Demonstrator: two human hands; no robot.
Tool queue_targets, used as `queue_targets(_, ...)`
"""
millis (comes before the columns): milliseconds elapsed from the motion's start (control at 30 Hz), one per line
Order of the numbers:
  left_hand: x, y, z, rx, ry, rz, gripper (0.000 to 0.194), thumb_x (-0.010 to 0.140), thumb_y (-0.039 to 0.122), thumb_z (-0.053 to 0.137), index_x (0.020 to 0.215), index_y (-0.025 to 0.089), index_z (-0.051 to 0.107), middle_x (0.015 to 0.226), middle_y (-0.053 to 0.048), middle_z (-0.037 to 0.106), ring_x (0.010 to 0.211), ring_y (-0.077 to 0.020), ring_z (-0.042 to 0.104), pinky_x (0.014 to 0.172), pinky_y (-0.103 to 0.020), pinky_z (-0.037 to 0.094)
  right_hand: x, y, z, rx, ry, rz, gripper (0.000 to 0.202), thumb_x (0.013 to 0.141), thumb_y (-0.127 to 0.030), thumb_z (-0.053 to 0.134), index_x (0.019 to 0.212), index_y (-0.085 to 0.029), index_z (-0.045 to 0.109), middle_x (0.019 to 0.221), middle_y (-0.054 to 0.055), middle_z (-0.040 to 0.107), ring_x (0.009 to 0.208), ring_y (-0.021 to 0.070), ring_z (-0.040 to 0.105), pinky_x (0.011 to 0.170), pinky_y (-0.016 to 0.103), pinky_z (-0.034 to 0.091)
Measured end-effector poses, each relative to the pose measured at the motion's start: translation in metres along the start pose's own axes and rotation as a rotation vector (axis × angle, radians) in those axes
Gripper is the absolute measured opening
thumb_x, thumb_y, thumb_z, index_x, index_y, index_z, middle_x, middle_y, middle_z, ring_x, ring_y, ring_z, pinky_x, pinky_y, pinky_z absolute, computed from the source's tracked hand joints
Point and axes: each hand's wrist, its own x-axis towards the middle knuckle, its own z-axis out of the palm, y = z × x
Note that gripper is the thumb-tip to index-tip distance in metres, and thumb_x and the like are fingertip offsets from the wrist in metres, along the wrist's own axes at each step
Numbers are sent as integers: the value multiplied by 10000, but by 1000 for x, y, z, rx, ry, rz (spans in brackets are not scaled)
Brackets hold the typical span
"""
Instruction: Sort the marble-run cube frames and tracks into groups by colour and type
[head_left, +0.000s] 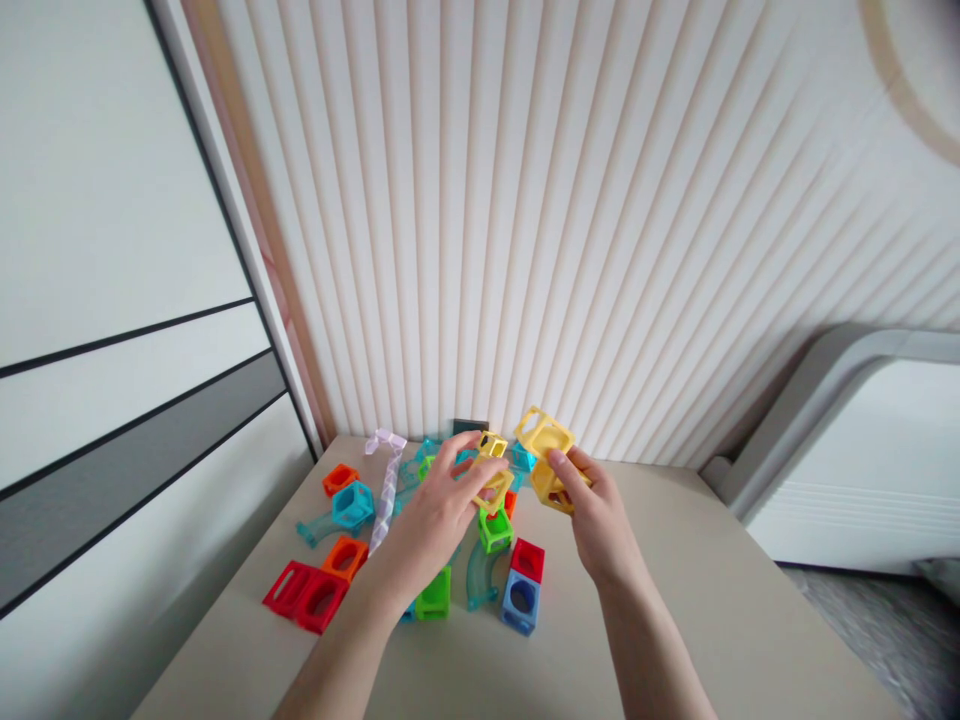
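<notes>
My left hand (448,488) is closed on yellow hollow toy blocks (493,492), its fingers curled over their left side. A little to the right, my right hand (592,500) grips another yellow block piece (546,436), thumb on its near face; a second yellow block joins it below. Both hands are raised over the middle of the table, the two yellow pieces apart. Below them stand a green block (495,530), a red block (529,560) and a blue block (520,602). A clear teal curved track piece (481,578) lies beside these.
On the left of the beige table (675,600) lie red blocks (307,596), orange blocks (346,556), a teal block (352,505) and a lilac patterned strip (388,487). A small dark box (470,426) is at the back, against the ribbed wall (480,200). A white cabinet (112,350) borders the left.
</notes>
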Motion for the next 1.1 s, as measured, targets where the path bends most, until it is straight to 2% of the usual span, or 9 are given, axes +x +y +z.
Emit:
queue_targets(200,-2,-1,4,-163,-10,103,621,956,-4,360,1413,399,475,1462,-44,469,1409,-206,462,1179,-418,409,1,3,0,51,-33,14,470,827,-595,717,1049,-181,732,881,59,730,747,191,653,649,271,478)
queue_targets(333,-3,-5,7,-350,28,14,484,972,135,531,1413,325,467,1449,-73,553,1352,-238,536,1140,-420,458,1,2,1,73,-69,31,451,846,-582,710,1061,-186,726,905,59,730,767,187,656,683,273,490)
queue_targets(467,-1,-6,6,-534,13,-74,354,955,246,621,1305,270,575,1398,-99,607,1273,-253,601,1053,-379,530,-4,0,4,87,-82,35,469,848,-579,714,1090,-177,722,889,61,722,763,184,647,664,262,488)
queue_targets(567,2,-5,3,-575,25,-62,216,951,275,635,1165,257,655,1407,-93,590,1277,-249,588,1019,-344,543,-7,-2,5,65,-80,30,468,854,-572,714,1115,-183,719,917,59,725,770,176,638,645,245,479)
queue_targets(667,3,-5,3,-602,-7,-78,156,964,294,610,1098,246,675,1445,-101,537,1270,-249,584,944,-307,570,-10,-3,5,38,-90,34,466,851,-575,715,1117,-192,718,933,52,729,793,177,640,663,243,488)
queue_targets(867,2,-10,3,-693,-66,-98,178,979,303,582,1132,247,653,1464,-92,491,1322,-249,538,1005,-302,525,-9,-3,6,6,-110,47,487,838,-590,720,1091,-174,730,893,49,720,747,163,618,630,233,479)
queue_targets(967,2,-11,1,-725,-102,-131,276,985,340,574,1250,272,612,1456,-79,522,1355,-248,509,1077,-320,470,-10,-2,10,-4,-94,42,497,837,-593,718,1090,-165,733,855,39,700,700,143,592,599,222,465)
queue_targets(1100,-1,-11,-1,-816,-199,-224,392,1008,412,513,1377,283,537,1423,-80,582,1342,-262,522,1089,-362,458,-9,-2,16,1,-67,39,498,827,-602,720,1056,-160,736,810,30,681,668,135,582,571,215,460)
